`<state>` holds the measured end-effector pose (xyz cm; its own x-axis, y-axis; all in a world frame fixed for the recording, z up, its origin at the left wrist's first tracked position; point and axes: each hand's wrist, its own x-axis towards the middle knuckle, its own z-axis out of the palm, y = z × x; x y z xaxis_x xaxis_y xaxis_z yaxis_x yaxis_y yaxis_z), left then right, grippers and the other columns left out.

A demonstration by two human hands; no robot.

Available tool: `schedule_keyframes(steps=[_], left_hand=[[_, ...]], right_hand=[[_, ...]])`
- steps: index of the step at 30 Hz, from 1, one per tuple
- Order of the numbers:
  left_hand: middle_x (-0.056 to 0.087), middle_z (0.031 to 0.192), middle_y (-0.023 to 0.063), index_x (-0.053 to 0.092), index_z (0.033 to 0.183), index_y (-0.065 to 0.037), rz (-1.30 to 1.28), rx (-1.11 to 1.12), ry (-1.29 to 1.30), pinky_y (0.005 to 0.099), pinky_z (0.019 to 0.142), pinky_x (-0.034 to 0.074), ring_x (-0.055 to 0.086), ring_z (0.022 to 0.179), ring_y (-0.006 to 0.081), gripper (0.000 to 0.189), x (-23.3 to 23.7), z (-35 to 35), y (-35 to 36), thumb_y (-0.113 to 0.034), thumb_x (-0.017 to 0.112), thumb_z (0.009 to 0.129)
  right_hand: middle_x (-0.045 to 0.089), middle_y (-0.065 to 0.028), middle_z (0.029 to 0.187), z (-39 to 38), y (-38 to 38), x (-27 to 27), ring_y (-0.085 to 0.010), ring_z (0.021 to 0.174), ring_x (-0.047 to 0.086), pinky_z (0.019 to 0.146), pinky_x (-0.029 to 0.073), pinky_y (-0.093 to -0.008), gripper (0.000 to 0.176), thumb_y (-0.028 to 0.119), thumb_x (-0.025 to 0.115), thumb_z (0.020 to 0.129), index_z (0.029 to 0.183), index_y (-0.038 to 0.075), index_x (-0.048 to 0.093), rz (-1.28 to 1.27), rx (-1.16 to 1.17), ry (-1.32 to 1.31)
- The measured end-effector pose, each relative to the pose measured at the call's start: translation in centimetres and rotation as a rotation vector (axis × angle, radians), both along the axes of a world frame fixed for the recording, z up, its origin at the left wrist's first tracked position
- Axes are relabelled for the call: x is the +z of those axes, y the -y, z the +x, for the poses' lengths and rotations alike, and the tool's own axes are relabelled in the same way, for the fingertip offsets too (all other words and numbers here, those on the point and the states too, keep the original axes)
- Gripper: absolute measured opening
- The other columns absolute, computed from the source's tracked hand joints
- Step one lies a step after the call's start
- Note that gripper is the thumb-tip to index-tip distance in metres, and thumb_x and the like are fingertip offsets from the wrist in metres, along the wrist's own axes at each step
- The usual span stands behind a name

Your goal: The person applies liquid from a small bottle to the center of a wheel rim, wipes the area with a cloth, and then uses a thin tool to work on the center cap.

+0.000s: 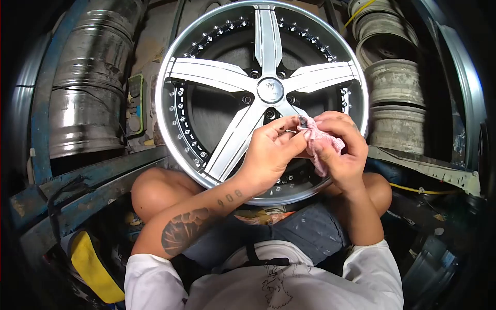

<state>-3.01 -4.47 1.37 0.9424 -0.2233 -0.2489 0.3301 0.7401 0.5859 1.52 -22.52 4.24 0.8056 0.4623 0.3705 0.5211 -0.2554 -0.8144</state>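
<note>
A pink cloth (321, 147) is bunched between my two hands, above the lower right of a wheel rim. My left hand (271, 152) is closed, its thumb and fingers pinching the cloth's upper left end. A small dark patch shows at that end; whether it is a stain or a separate piece I cannot make out. My right hand (342, 150) is closed around the rest of the cloth, and a loose fold hangs below. Behind the hands, the five-spoked alloy wheel rim (206, 75) has silver spokes, black inner parts and a round centre cap (270, 90). My hands hide part of its lower right spoke.
Stacked bare metal rims (88, 88) stand on the left, and more worn rims (397, 82) on the right. A blue metal frame (44, 113) runs along the left. A yellow and black object (93, 266) lies lower left. My bent knees (155, 191) flank the wheel's lower edge.
</note>
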Motion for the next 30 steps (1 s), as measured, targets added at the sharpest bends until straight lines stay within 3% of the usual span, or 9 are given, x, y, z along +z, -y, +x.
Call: schedule_keyframes(steps=[2, 5, 8, 9, 12, 17, 21, 25, 30], left_hand=[[0.067, 0.113, 0.0103, 0.055, 0.124, 0.006, -0.002, 0.055, -0.033, 0.0297, 0.088, 0.059, 0.068, 0.102, 0.014, 0.031, -0.5, -0.1, 0.4, -0.014, 0.065, 0.103], [0.063, 0.11, 0.0076, 0.055, 0.117, 0.002, 0.034, 0.077, -0.071, 0.0274, 0.087, 0.056, 0.065, 0.097, 0.0106, 0.024, -1.3, 0.3, 0.5, -0.018, 0.061, 0.104], [0.063, 0.112, 0.0078, 0.054, 0.118, 0.0, -0.049, 0.15, -0.075, 0.0275, 0.087, 0.055, 0.064, 0.098, 0.01, 0.021, -1.5, 1.1, 0.9, -0.013, 0.059, 0.103], [0.062, 0.113, 0.0079, 0.052, 0.12, -0.001, -0.069, 0.158, -0.087, 0.0294, 0.087, 0.056, 0.064, 0.1, 0.0106, 0.021, -1.4, 1.3, 0.9, -0.01, 0.057, 0.102], [0.062, 0.113, 0.0075, 0.05, 0.124, -0.002, -0.111, 0.14, -0.1, 0.033, 0.091, 0.055, 0.064, 0.104, 0.0124, 0.024, -1.1, 2.2, 0.6, -0.008, 0.056, 0.102], [0.061, 0.118, 0.0049, 0.052, 0.128, -0.004, -0.349, 0.049, -0.175, 0.0369, 0.105, 0.047, 0.059, 0.115, 0.0129, 0.027, -1.1, 2.5, 0.0, -0.011, 0.059, 0.103], [0.062, 0.122, 0.0062, 0.057, 0.128, -0.002, -0.345, 0.065, -0.227, 0.0328, 0.103, 0.047, 0.06, 0.114, 0.0124, 0.026, -1.2, 2.5, 0.1, -0.012, 0.061, 0.104], [0.064, 0.125, 0.0085, 0.058, 0.131, 0.0, -0.342, 0.067, -0.188, 0.0322, 0.103, 0.047, 0.061, 0.116, 0.0134, 0.03, -0.9, 3.3, -0.5, -0.012, 0.061, 0.104], [0.063, 0.123, 0.0103, 0.054, 0.127, 0.002, -0.215, 0.047, -0.132, 0.031, 0.104, 0.049, 0.062, 0.115, 0.0154, 0.029, -0.5, 4.1, -1.6, -0.003, 0.062, 0.1]], right_hand=[[0.065, -0.0202, 0.119, -0.5, -1.1, 0.5, -0.029, 0.109, 0.065, 0.092, 0.053, -0.0377, 0.05, 0.014, 0.091, 0.072, 0.116, 0.0, 0.071, -0.107, -0.048, 0.069], [0.058, -0.0202, 0.122, -0.9, -2.2, 0.1, -0.0291, 0.114, 0.061, 0.094, 0.052, -0.0375, 0.061, 0.011, 0.092, 0.07, 0.125, 0.001, 0.066, -0.146, -0.069, 0.061], [0.058, -0.0197, 0.123, -0.7, -1.4, -2.2, -0.0276, 0.112, 0.061, 0.095, 0.051, -0.0379, 0.06, 0.007, 0.089, 0.073, 0.126, 0.001, 0.064, -0.109, -0.125, 0.029], [0.059, -0.0194, 0.123, -1.1, -1.6, -3.0, -0.0259, 0.114, 0.062, 0.097, 0.052, -0.0373, 0.059, 0.003, 0.086, 0.076, 0.128, 0.001, 0.058, 0.127, -0.157, -0.213], [0.06, -0.0194, 0.126, -1.6, -1.6, -4.3, -0.0245, 0.116, 0.062, 0.1, 0.051, -0.0366, 0.06, 0.001, 0.086, 0.077, 0.128, 0.001, 0.054, 0.469, -0.258, -0.5], [0.059, -0.0211, 0.127, -0.7, -1.7, -6.4, -0.0257, 0.114, 0.063, 0.099, 0.052, -0.0375, 0.06, 0.0, 0.087, 0.076, 0.126, 0.001, 0.053, 0.454, -0.197, -0.276], [0.06, -0.0219, 0.127, -0.2, -3.4, -6.1, -0.0256, 0.114, 0.063, 0.1, 0.052, -0.0381, 0.061, -0.001, 0.087, 0.074, 0.124, 0.002, 0.051, 0.376, -0.213, -0.209], [0.063, -0.023, 0.129, 0.5, -4.9, -5.3, -0.0272, 0.12, 0.063, 0.104, 0.051, -0.0402, 0.06, 0.001, 0.088, 0.076, 0.124, 0.002, 0.051, 0.574, -0.259, -0.455], [0.067, -0.0171, 0.123, 1.7, -4.2, -4.0, -0.021, 0.114, 0.066, 0.103, 0.051, -0.0351, 0.052, 0.014, 0.081, 0.086, 0.126, -0.002, 0.053, 0.638, -0.206, -0.812]])
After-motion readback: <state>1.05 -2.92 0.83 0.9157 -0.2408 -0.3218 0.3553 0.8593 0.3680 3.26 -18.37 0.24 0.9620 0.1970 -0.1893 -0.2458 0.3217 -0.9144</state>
